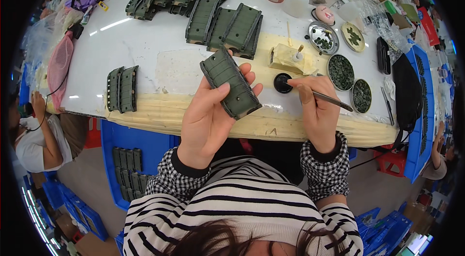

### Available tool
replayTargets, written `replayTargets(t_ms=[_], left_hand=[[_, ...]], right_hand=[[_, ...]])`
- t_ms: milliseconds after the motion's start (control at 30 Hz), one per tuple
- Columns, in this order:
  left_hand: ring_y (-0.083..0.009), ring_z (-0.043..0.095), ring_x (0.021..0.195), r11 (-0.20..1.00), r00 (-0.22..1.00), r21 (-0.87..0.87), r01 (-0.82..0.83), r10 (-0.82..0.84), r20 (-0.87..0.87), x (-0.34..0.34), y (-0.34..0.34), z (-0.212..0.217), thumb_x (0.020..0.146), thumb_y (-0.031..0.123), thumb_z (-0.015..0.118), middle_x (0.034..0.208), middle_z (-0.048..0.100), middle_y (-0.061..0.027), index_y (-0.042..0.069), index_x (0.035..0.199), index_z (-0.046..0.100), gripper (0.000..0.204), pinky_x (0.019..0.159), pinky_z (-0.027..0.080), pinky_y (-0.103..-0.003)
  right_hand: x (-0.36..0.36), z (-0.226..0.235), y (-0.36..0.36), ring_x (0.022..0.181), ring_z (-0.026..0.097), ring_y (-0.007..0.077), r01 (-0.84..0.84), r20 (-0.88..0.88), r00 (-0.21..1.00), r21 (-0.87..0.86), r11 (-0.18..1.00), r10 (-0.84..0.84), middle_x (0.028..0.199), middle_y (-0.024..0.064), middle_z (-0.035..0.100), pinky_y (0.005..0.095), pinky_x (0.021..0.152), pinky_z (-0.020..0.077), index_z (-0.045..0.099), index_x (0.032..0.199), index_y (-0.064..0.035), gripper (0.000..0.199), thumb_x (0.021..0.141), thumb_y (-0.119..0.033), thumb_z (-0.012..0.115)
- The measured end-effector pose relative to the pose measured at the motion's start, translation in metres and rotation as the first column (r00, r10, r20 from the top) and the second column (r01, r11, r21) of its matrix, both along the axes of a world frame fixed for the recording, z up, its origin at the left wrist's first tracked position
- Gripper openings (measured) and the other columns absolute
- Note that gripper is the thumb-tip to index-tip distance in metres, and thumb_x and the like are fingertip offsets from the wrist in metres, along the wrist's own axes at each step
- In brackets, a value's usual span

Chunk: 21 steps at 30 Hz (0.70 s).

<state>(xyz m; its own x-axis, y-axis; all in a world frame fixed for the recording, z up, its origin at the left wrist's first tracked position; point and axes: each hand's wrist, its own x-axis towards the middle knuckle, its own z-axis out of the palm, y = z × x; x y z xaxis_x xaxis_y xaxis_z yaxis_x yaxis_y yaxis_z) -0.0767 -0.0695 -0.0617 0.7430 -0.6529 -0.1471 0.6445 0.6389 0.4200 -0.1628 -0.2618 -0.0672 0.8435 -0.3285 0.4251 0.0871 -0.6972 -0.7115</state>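
Note:
My left hand [211, 115] holds a dark green, slightly curved, ribbed plastic part [231, 84] with small round holes, tilted above the table's near edge. Its thumb lies on the face and the fingers wrap the far side. In my right hand [317, 108] is a pair of dark metal tweezers [333, 101], pinched between thumb and fingers. Their front end points left at a small round black pot [282, 83]; the fingers hide the tips, so I cannot tell whether they touch it. Just beyond stands a yellow-taped block [292, 61] with a small stick in its top.
Similar green parts [225, 26] are piled at the back, and two more [122, 89] lie at left. Round tins of small dark green pieces [341, 72] stand at right, near a metal dish [323, 38] and a cream lid [353, 37]. A blue tray [138, 135] sits below the table.

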Motion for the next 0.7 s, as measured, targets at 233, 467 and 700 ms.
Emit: replayTargets(t_ms=[233,467,700], left_hand=[[-0.0342,0.030,0.137,0.998,0.999,-0.047,-0.043,0.041,-0.031,0.002,-0.003,-0.001,0.105,0.027,0.024,0.145,0.032,-0.0237,-0.003,0.141,0.028,0.047,0.116,0.026,-0.050],[-0.0352,0.030,0.138,0.996,0.996,0.027,-0.079,0.078,0.046,0.000,-0.005,0.001,0.105,0.027,0.027,0.143,0.035,-0.0219,0.007,0.144,0.028,0.044,0.112,0.033,-0.051],[-0.0370,0.033,0.136,0.989,0.989,0.089,-0.116,0.106,0.105,-0.002,-0.007,0.002,0.104,0.024,0.032,0.138,0.040,-0.0201,0.014,0.146,0.024,0.044,0.107,0.042,-0.050]], right_hand=[[0.002,-0.003,-0.001,0.076,0.054,0.0244,-0.007,0.017,1.000,-0.027,1.000,0.008,0.084,0.0084,0.067,0.0324,0.069,0.0438,0.069,0.089,-0.0030,0.011,0.088,-0.012,0.063],[0.000,0.000,0.000,0.076,0.054,0.0233,0.001,0.035,0.999,-0.019,1.000,-0.001,0.083,0.0079,0.067,0.0320,0.069,0.0437,0.069,0.090,-0.0020,0.012,0.089,-0.011,0.062],[-0.010,0.017,0.005,0.076,0.055,0.0214,-0.132,0.177,0.978,0.100,0.986,0.113,0.086,0.0096,0.066,0.0308,0.071,0.0439,0.069,0.093,-0.0004,0.016,0.092,-0.012,0.058]])
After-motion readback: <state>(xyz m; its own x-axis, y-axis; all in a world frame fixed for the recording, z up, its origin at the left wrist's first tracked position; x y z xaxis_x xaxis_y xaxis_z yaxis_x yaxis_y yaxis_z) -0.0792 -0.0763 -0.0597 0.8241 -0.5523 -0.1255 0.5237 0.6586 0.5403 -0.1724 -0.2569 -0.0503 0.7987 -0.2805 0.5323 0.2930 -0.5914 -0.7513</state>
